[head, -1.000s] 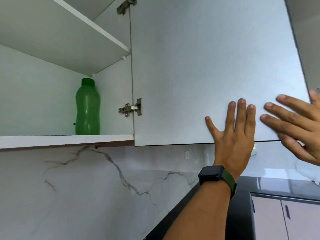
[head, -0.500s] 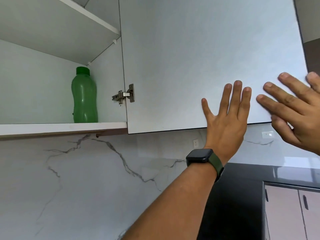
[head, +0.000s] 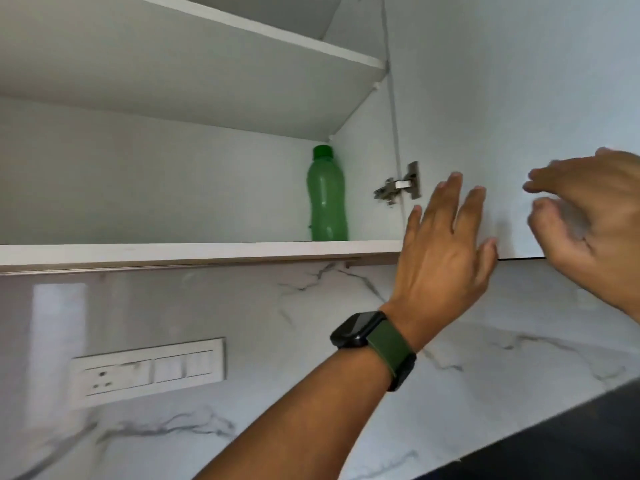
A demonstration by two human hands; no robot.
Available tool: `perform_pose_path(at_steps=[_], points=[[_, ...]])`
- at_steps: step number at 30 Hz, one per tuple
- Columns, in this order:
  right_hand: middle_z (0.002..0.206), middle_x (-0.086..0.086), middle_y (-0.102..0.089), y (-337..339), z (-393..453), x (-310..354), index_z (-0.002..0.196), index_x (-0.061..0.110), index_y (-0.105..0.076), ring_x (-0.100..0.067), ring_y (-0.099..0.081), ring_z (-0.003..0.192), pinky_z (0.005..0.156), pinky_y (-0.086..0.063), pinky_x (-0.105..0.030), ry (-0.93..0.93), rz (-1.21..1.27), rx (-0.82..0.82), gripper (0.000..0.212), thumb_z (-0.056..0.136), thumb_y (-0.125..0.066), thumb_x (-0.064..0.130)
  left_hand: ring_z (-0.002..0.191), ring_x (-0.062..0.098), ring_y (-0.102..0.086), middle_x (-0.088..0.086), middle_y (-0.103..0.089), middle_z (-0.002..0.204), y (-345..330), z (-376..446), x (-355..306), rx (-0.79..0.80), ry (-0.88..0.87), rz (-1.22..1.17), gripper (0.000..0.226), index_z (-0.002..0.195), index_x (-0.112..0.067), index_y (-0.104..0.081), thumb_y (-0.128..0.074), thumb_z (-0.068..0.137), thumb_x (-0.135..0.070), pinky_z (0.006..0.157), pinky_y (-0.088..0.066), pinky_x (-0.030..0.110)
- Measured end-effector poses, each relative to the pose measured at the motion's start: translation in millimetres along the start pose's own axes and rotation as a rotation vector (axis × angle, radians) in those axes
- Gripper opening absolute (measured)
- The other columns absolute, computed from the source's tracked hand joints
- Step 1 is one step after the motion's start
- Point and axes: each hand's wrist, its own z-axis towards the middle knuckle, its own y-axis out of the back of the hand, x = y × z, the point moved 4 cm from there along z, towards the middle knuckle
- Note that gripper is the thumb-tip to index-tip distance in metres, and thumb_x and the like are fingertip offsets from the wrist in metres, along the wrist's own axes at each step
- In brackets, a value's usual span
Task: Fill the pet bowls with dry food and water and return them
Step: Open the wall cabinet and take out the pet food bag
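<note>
A green plastic bottle [head: 327, 197] with a green cap stands upright at the right end of the lower shelf [head: 194, 251] inside an open wall cabinet. The white cabinet door [head: 502, 98] hangs open to the right of it on a metal hinge [head: 401, 187]. My left hand [head: 446, 244], with a dark watch on a green strap, lies flat with spread fingers against the door's lower edge. My right hand [head: 595, 223] is blurred at the right, fingers loosely bent near the door, holding nothing. No pet bowls or food are in view.
An upper shelf [head: 263, 32] spans the cabinet above the bottle. Below is a marble-patterned backsplash [head: 242, 306] with a white switch and socket panel [head: 149, 370]. A dark countertop [head: 571, 445] shows at the bottom right.
The view swung left, showing more of the cabinet inside and the socket panel. My left hand stays at the door's lower edge; my right hand's fingers went from straight to loosely bent.
</note>
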Motion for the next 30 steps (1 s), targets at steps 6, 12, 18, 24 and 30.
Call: perform_pose_path(at_steps=[6,12,18,24,30], points=[[0.076,-0.019,-0.071,-92.9,21.5,112.3,0.080,0.003,-0.072,-0.038,-0.066,0.073,0.062,-0.052,-0.038,-0.038,0.139,0.063,0.035,0.079,-0.043,0.022,0.122,0.044,-0.050,0.033,-0.044,0.137,103.9,-39.4,95.4,0.021,0.100,0.347,0.051,0.123,0.005,-0.056,-0.048,0.079,-0.018,0.095,-0.046,0.053],[0.064,-0.016,-0.069,-158.0,52.8,229.2,0.070,0.002,-0.070,-0.033,-0.063,0.061,0.055,-0.047,-0.030,0.021,0.377,0.116,0.038,0.076,-0.039,0.023,0.127,0.043,-0.044,0.027,-0.033,0.147,227.9,-77.0,154.3,0.092,0.254,0.719,0.050,0.131,0.001,-0.050,-0.054,0.082,-0.011,0.101,-0.039,0.050],[0.058,-0.016,-0.065,-188.0,89.6,338.7,0.066,0.002,-0.068,-0.035,-0.060,0.059,0.055,-0.039,-0.028,0.036,0.546,0.116,0.030,0.074,-0.045,0.020,0.138,0.030,-0.032,0.013,-0.019,0.156,339.9,-103.2,185.9,0.118,0.421,0.948,0.052,0.141,-0.011,-0.039,-0.051,0.090,-0.014,0.112,-0.031,0.042],[0.071,-0.023,-0.065,-186.1,120.2,424.1,0.077,-0.003,-0.068,-0.039,-0.058,0.067,0.059,-0.033,-0.030,0.081,0.705,0.093,0.024,0.083,-0.052,0.014,0.137,0.031,-0.033,0.014,-0.025,0.154,421.9,-122.9,205.9,0.081,0.517,1.088,0.049,0.137,-0.005,-0.043,-0.050,0.089,-0.011,0.109,-0.034,0.042],[0.081,-0.015,-0.063,-192.8,143.3,490.3,0.090,0.003,-0.066,-0.029,-0.050,0.069,0.061,-0.038,-0.029,0.121,0.779,0.286,0.029,0.092,-0.045,0.023,0.121,0.028,-0.047,0.012,-0.045,0.137,479.2,-134.3,245.7,-0.013,0.728,1.031,0.044,0.131,-0.006,-0.046,-0.053,0.088,-0.014,0.095,-0.040,0.035]])
